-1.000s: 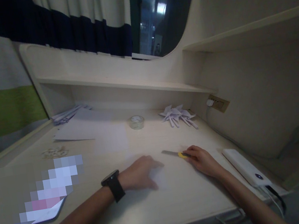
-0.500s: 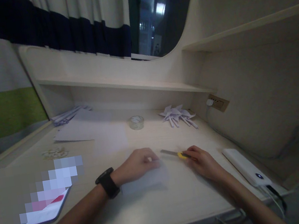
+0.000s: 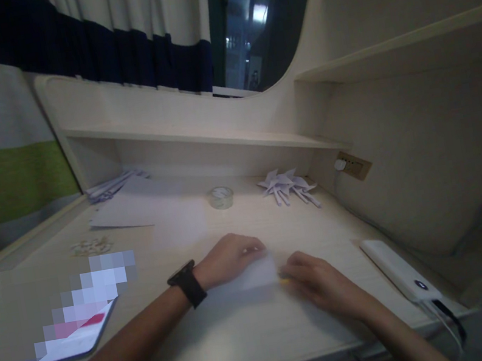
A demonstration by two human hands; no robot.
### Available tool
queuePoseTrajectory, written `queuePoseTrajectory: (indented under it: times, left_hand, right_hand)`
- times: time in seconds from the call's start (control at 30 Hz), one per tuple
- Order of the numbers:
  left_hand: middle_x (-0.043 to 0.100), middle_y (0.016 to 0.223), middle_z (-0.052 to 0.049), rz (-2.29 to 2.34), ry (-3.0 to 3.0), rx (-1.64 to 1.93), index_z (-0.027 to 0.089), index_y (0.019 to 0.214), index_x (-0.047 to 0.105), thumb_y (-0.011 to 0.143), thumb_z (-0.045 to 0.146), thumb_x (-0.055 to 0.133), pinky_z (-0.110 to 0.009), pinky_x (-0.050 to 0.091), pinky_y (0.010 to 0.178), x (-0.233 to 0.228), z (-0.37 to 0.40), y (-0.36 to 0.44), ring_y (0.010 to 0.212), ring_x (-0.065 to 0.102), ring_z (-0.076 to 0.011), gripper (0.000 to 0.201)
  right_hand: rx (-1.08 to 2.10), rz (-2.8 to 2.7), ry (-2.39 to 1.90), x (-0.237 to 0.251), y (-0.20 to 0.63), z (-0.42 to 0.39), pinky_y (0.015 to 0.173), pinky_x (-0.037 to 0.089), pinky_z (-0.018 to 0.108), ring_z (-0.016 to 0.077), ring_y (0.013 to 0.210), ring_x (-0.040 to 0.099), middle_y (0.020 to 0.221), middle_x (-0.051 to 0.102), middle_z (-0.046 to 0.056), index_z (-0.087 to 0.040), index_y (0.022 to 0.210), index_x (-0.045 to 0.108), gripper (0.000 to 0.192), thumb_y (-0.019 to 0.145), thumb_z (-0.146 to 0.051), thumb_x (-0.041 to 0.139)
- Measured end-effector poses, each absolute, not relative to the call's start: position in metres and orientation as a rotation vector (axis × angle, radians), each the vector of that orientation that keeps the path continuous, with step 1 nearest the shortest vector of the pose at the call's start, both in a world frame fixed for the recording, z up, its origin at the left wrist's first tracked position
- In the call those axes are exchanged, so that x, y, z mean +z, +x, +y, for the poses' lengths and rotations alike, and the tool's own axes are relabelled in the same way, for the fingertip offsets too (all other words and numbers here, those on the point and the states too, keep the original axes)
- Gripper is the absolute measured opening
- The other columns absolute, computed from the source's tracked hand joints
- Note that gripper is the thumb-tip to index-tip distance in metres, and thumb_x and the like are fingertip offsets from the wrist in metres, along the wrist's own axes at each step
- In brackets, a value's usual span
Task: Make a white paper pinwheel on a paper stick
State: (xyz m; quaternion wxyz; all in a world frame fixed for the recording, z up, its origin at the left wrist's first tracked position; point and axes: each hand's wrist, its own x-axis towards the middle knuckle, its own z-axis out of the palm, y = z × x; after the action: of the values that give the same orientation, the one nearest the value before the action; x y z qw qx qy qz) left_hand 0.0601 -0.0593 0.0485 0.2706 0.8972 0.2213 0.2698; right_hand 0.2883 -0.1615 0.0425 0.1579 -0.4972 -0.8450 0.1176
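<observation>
- Paper sheet (image 3: 257, 274), small and white, lies on the desk (image 3: 258, 338) between both hands; half a second ago it lay flat, now its right edge is raised.
- Left hand (image 3: 230, 258) pinches the sheet's top edge with curled fingers.
- Right hand (image 3: 316, 282), moved in from the cutter, touches the sheet's right edge, half closed over a yellow sliver.
- Power bank (image 3: 399, 270) lies right; bare desktop fills the near side.

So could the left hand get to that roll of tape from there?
Probably yes. The left hand rests on a sheet of paper, and the tape stands beyond it on the desk. Only bare desk and flat paper lie between them, though the hand would have to let go of the sheet.
</observation>
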Motion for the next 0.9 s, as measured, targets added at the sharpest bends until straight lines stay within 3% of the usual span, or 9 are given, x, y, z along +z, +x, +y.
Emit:
queuePoseTrajectory:
  times: [0.23, 0.37, 0.47, 0.63, 0.77, 0.9]
  left_hand:
    - [0.059, 0.072, -0.003, 0.899, 1.995, 0.984, 0.015, 0.076, 0.062, 0.090, 0.049, 0.044, -0.027, 0.037, 0.061, 0.048, -0.041, 0.044, 0.068, 0.052, -0.0177, 0.041]
    - [0.050, 0.067, 0.000, 0.889, 1.374, 0.816, 0.015, 0.101, 0.059, 0.083, 0.062, 0.048, -0.024, 0.032, 0.046, 0.040, -0.035, 0.018, 0.050, 0.042, -0.0109, 0.051]
    - [0.047, 0.067, 0.002, 0.752, 1.076, 0.778, 0.017, 0.111, 0.054, 0.082, 0.057, 0.055, -0.021, 0.030, 0.042, 0.038, -0.037, 0.002, 0.046, 0.041, -0.0078, 0.050]
    - [0.057, 0.075, -0.003, 0.731, 0.949, 0.800, 0.012, 0.107, 0.057, 0.080, 0.035, 0.064, -0.025, 0.045, 0.055, 0.041, -0.037, -0.006, 0.058, 0.054, -0.0120, 0.036]
    - [0.063, 0.085, -0.009, 0.685, 0.955, 0.905, 0.011, 0.111, 0.059, 0.086, 0.045, 0.053, -0.033, 0.048, 0.073, 0.036, -0.036, -0.004, 0.077, 0.060, -0.0192, 0.042]
    - [0.060, 0.085, -0.004, 0.752, 1.111, 1.009, 0.016, 0.121, 0.057, 0.084, 0.058, 0.050, -0.029, 0.046, 0.071, 0.035, -0.044, 0.005, 0.076, 0.055, -0.0174, 0.056]
  right_hand:
    - [0.186, -2.415, -1.481, 0.021, 0.300, -0.134, 0.080, 0.043, 0.028, 0.0196, 0.089, 0.056, 0.096, 0.059, 0.009, -0.020, 0.108, 0.065, 0.029, 0.084, -0.014, 0.049]
    - [0.097, -2.320, -1.571, 0.012, 0.314, -0.117, 0.079, 0.044, 0.028, 0.0189, 0.086, 0.056, 0.094, 0.059, 0.008, -0.019, 0.106, 0.066, 0.026, 0.087, -0.018, 0.048]
    - [0.040, -2.268, -1.645, 0.009, 0.320, -0.111, 0.078, 0.043, 0.028, 0.0193, 0.085, 0.056, 0.093, 0.060, 0.009, -0.018, 0.102, 0.066, 0.023, 0.089, -0.023, 0.048]
    - [-0.009, -2.238, -1.726, 0.008, 0.324, -0.108, 0.078, 0.042, 0.028, 0.0196, 0.086, 0.057, 0.093, 0.061, 0.009, -0.017, 0.099, 0.066, 0.023, 0.089, -0.027, 0.048]
    - [-0.029, -2.236, -1.753, 0.010, 0.326, -0.106, 0.079, 0.042, 0.029, 0.0204, 0.089, 0.057, 0.095, 0.062, 0.009, -0.018, 0.102, 0.066, 0.024, 0.087, -0.029, 0.051]
    - [0.060, -2.153, -1.659, 0.016, 0.318, -0.103, 0.086, 0.042, 0.033, 0.0224, 0.096, 0.057, 0.101, 0.063, 0.011, -0.019, 0.103, 0.067, 0.025, 0.086, -0.032, 0.054]
